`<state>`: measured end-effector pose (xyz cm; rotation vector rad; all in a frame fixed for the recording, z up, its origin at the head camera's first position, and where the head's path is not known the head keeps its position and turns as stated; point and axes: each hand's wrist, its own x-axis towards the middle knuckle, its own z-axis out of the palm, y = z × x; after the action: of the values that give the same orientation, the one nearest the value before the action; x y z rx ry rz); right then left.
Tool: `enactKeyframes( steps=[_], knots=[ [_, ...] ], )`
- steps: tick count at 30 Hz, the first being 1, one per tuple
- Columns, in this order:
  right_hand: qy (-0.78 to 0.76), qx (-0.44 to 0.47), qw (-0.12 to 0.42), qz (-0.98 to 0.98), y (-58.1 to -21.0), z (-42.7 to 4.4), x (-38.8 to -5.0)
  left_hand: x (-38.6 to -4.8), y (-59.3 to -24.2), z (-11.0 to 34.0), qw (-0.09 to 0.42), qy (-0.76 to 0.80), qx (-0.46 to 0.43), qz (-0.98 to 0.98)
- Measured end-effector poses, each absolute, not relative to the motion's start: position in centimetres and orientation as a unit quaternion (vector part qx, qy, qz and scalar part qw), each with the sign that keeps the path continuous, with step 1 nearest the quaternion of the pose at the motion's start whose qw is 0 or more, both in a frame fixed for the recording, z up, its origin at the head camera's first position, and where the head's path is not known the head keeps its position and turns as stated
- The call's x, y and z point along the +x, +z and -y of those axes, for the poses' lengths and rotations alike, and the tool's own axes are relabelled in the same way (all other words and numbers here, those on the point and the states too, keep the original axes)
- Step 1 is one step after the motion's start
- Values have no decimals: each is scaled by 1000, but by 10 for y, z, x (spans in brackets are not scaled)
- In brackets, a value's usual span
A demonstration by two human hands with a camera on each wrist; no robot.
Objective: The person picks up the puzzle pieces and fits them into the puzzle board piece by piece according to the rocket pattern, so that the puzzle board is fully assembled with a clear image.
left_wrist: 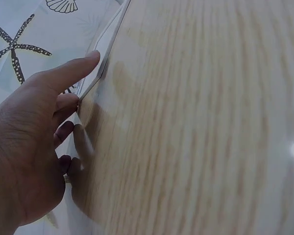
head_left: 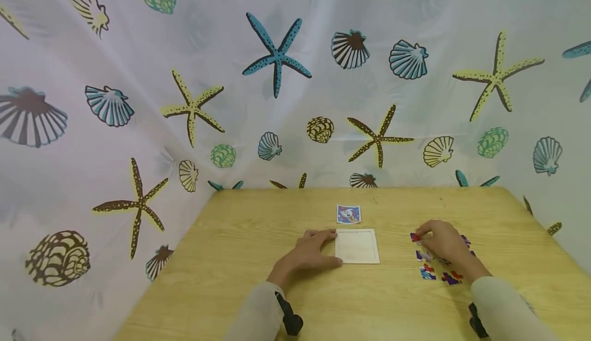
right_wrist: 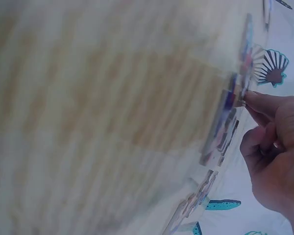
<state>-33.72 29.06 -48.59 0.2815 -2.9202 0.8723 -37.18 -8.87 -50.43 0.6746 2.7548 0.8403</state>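
Note:
A shallow white puzzle tray [head_left: 357, 246] lies flat on the table. At its left side is my left hand [head_left: 310, 253], with the thumb by the near left corner and the forefinger by the far left corner. In the left wrist view the thumb [left_wrist: 76, 72] lies straight against the tray's edge [left_wrist: 102, 61]. Farther right, my right hand [head_left: 443, 241] pinches a red and purple puzzle piece [head_left: 414, 237] between thumb and forefinger, at table level. Several loose puzzle pieces [head_left: 428, 272] lie around and partly under that hand, which hides some of them.
Just beyond the tray lies a small picture card [head_left: 348, 214] with a white figure on blue and purple. The wooden table [head_left: 258, 218] ends at a cloth [head_left: 295, 125] printed with shells and starfish, which hangs behind and at the sides.

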Motion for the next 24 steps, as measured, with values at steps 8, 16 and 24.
enactKeyframes(
  steps=[8,16,24],
  knots=[
    [236,107,72,963,-490,-287,-334,-370,-510,89,77,277,233,-929],
    [249,112,99,957,-493,-289,-332,-369,-509,83,71,297,214,-928],
    [302,91,104,943,-491,-276,-332,-369,-515,86,58,296,210,-930]
  ],
)
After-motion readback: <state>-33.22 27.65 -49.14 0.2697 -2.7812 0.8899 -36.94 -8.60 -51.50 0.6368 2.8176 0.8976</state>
